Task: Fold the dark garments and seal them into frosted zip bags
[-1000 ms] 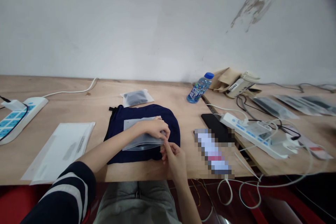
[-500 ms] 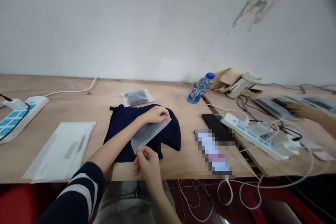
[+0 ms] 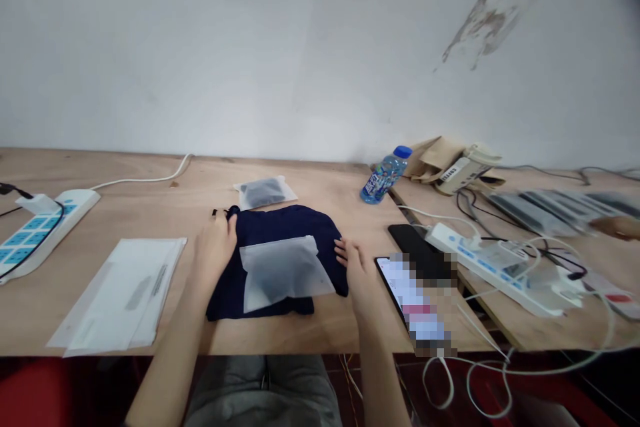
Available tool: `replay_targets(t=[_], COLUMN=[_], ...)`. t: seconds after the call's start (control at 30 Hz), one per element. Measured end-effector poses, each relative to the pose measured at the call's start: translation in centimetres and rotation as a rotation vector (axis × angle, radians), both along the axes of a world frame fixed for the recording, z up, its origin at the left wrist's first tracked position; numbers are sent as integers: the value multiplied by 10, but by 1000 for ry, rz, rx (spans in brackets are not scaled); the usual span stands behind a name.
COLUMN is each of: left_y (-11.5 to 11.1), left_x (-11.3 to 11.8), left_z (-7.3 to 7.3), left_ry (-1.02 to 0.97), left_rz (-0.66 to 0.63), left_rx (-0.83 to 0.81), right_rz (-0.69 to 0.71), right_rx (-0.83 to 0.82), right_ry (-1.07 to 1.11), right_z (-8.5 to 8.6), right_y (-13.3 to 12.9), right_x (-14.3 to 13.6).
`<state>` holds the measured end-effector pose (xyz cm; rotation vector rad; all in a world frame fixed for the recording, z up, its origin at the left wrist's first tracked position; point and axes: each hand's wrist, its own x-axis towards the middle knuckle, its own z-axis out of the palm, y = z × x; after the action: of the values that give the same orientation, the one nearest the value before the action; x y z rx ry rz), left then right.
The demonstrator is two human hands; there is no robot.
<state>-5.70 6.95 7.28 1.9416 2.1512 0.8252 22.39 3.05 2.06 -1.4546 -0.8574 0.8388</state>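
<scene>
A navy blue cloth item (image 3: pixel 280 221), which looks like a garment or soft bag, lies folded on the table in front of me. On top of it rests a frosted plastic zip bag (image 3: pixel 283 277), its zip edge toward the far side. My left hand (image 3: pixel 216 243) is at the cloth's left edge, touching it, fingers pointing away from me and partly hidden. At the right edge, my right hand (image 3: pixel 356 263) touches the cloth with its fingers apart. Neither hand is on the zip bag. Just beyond the cloth lies another frosted bag (image 3: pixel 265 192) with something dark inside.
Flat white plastic bags (image 3: pixel 123 293) lie at left, near a power strip (image 3: pixel 75 203). To the right are a drink bottle (image 3: pixel 385 177), a black phone (image 3: pixel 420 250), a lit phone (image 3: pixel 413 307) and another power strip (image 3: pixel 500 270). A co-worker's hand (image 3: pixel 617 227) shows far right.
Both hands have let go of the frosted zip bag, which now lies flat on the cloth. My left hand has moved to the cloth's left edge, my right hand to its right edge.
</scene>
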Motion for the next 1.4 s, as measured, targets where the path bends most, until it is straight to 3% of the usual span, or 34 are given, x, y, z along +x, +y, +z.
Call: replay_targets(t=[0.03,0.1,0.2,0.3,0.4,0.5,0.63,0.8,0.9,1.0,1.2,1.3,1.4], left_y=[-16,-43,-72,-84,-86,-84,-83,-85,-85,-84,-83,-84,-86], left_x=[3,16,43,61,66,63,57,47,47,50,53,53,52], left_z=[-9,-29,-58,-82,-95,-99,-98,-105,-114,-120,-121,-121,-121], left_ry=[4,-26,54,106,125,146,122,-104,-151,-31,124,145,160], left_rz=[-4,-163,-404,-411,-364,-376,-424,-345,-275,-306,-300,-295,-287], left_rx=[55,192,212,153,142,146,116,156,206,212,214,224,208], right_rz=[3,51,93,126,287,371,400,527,349,155,102,165,189], right_rx=[-9,-31,-46,-121,-222,-225,-212,-139,-105,-55,-26,-58,-35], right_ry=[-83,-233,-398,-469,-473,-456,-416,-70,156,253,125,-43,-273], right_z=[-6,-17,-24,-15,1,10,6,1,6,15,14,1,-13], right_y=[0,-5,-15,-19,-18,-15,-8,8,33,75,164,180,174], right_x=[-3,-11,-23,-28,-26,-26,-28,-9,14,33,38,31,30])
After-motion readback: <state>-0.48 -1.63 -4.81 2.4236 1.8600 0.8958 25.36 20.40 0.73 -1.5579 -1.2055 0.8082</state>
